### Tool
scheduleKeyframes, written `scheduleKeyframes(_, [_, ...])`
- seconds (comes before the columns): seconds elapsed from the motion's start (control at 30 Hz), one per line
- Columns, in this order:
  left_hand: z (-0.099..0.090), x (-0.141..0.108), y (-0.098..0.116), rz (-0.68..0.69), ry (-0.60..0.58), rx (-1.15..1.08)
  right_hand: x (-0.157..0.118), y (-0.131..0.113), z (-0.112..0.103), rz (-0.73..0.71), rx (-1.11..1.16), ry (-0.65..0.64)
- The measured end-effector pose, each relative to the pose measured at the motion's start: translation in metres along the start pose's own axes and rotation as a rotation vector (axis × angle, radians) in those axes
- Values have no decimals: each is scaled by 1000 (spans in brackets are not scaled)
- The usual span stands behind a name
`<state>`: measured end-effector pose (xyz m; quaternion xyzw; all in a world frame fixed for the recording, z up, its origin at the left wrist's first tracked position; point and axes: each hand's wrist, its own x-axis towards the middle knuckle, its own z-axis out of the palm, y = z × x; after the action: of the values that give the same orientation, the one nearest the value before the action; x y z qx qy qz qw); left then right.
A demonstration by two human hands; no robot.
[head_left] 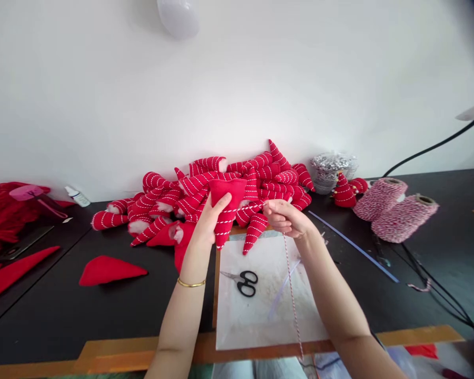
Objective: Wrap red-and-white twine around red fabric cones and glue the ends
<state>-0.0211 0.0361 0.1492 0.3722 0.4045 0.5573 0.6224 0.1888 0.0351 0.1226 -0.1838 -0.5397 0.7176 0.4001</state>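
Fingers point(221, 201) of the left hand point(205, 223) wrap a red fabric cone point(227, 226); the right hand point(288, 218) apparently pinches striped twine point(291, 295) narrowly, and a slack grip could let it slip.

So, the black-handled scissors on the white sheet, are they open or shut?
Shut: the scissors have their blades together in one narrow point, and the black handle loops sit side by side.

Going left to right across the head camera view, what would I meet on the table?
Red fabric heap → flat red cloth piece → pile of striped red cones → container of silver tinsel → two twine spools
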Motion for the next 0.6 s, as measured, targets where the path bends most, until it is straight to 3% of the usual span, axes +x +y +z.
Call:
scheduleKeyframes(0.17, [-1,-2,3,-115,-43,-133,9,6,13,-85,-51,223])
scheduleKeyframes(0.33, [6,-4,0,-119,-99,-233,14,12,17,-100,-142,372])
scheduleKeyframes(0.5, [8,-1,-4,-164,-90,-226,13,9,16,-188,-340,374])
scheduleKeyframes(0.6, [11,-2,-6,-58,-64,-208,10,6,17,-217,-438,360])
